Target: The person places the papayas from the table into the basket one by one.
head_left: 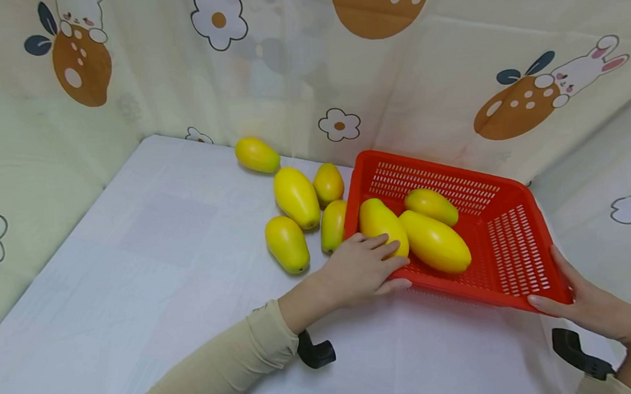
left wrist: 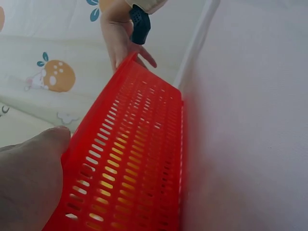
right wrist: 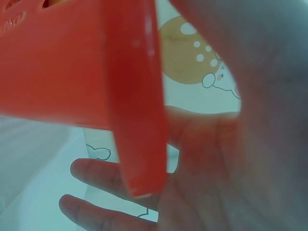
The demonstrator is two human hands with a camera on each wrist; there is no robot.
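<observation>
Patterned cloth [head_left: 287, 90] is hung behind the table [head_left: 153, 291]. Five fruits [head_left: 296, 197] are clustered beside the red basket [head_left: 482, 230], three fruits [head_left: 436, 242] contained; its ends are gripped by left hand [head_left: 364, 266] and right hand [head_left: 593, 303].

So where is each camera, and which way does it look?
Head: sits on the person's head, looking forward and down at the red slotted plastic basket and oval yellow-green fruits; left hand, right hand and beige cloth sleeves show.
Left wrist: looks along the basket's outer side toward the right hand; part of the left hand shows.
Right wrist: looks closely at the basket's edge and the right hand.
Head and left wrist share the basket and both hands.
</observation>
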